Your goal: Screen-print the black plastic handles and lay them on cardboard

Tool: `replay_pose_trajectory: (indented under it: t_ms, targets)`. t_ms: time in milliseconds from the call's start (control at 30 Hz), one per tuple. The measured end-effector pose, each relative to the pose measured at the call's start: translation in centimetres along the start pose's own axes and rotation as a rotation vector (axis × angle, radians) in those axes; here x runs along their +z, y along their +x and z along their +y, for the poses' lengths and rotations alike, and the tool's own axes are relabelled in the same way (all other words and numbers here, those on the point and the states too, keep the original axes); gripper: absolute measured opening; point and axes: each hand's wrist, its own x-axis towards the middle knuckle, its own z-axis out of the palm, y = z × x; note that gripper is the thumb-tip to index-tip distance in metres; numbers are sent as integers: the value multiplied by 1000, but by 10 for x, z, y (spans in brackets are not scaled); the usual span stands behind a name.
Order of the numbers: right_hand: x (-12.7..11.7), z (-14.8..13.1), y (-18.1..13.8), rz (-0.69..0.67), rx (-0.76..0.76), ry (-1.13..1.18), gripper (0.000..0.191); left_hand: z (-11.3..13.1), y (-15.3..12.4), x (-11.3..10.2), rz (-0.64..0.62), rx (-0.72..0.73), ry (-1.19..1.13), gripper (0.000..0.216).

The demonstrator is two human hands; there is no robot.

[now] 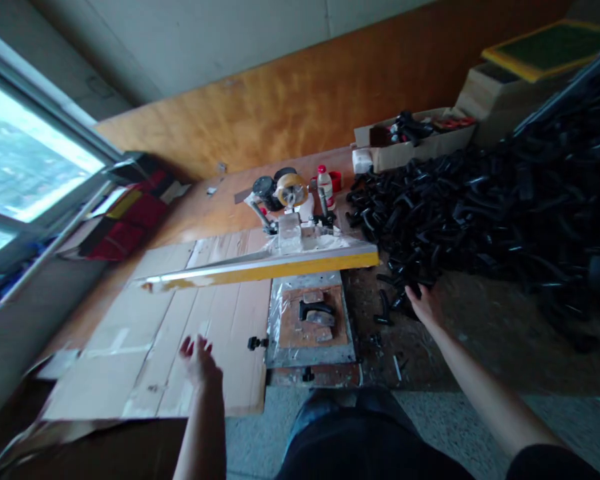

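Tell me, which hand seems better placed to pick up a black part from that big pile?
Probably the right hand: it is at the edge of the pile of black parts. The left hand is open over the cardboard, with the metal plate between it and the pile.

The left hand [199, 360], empty with fingers loosely curled, hung above flat tan cardboard sheets [180, 327] at the near left, while the right hand [425, 307] was at the edge of a large heap of curved, glossy black pieces [420, 207], its grip unclear. Between the hands, one T-shaped black piece [323, 307] lay on a square brown board [289, 333] atop a flat grey metal plate [275, 355]. Beyond it, a long yellow-edged frame [280, 269] stretched left to right, with a clear red-capped plastic bottle [325, 180] farther back.
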Motion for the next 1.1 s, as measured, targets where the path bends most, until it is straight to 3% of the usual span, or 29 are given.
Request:
replay_pose_trajectory:
  t_ms: [33, 133, 233, 333, 433, 533, 633, 700, 767, 867, 967, 1033, 1100]
  targets:
    - [-3, 0, 1, -68, 14, 8, 54, 13, 7, 6, 38, -70, -93, 36]
    - [-24, 4, 11, -212, 106, -12, 48, 74, 21, 40, -261, 27, -315, 44]
    - [-49, -11, 17, -114, 139, -41, 37, 133, 18, 68, -585, 148, -375, 54]
    - [-63, -59, 12, -29, -2, 188, 33, 154, 4, 69, -756, 207, -314, 64]
    - [-67, -130, 3, -115, -160, 453, 32, 128, -11, 49, -839, 161, -244, 65]
    - [-63, -200, -11, -186, -315, 493, 34, 74, -25, 26, -986, -11, -107, 59]
    - [-44, -259, -30, -163, -591, 333, 43, 18, -38, 18, -1064, -110, 2, 61]
    - [-23, -290, -43, -149, -813, 162, 55, -11, -44, 22, -1041, -107, 44, 69]
    - [-2, -312, -53, -172, -941, -17, 57, -33, -48, 29, -996, -83, 96, 71]
    - [20, -327, -67, -314, -956, -252, 35, -53, -48, 38, -965, -66, 162, 66]
    - [28, -320, -85, -394, -984, -377, 16, -65, -46, 43, -964, -74, 174, 62]
    - [26, -305, -102, -393, -1090, -411, 9, -70, -44, 44, -971, -73, 164, 60]
    - [20, -287, -118, -419, -1244, -422, 14, -73, -44, 45, -976, -70, 155, 59]
